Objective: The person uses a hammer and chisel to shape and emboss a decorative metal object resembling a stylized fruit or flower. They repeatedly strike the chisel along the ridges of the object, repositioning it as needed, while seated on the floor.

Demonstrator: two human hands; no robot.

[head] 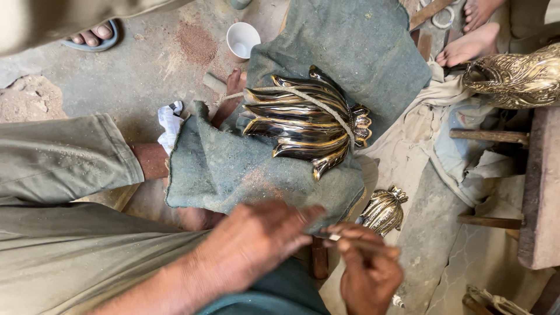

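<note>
Currently both hands sit below the ribbed brass piece on the green cloth. Right hand pinches a thin stick, axis pointing left; left hand fingertips closed on its tip.

Metal leaf piece on cloth at frame centre, both hands below it

The ribbed metal piece lies on the cloth at centre, a cord across it. At the lower edge, the left hand and right hand meet over a thin tool. A smaller metal piece sits just right of the cloth; a cup stands at upper centre; another metal piece lies at upper right.
</note>
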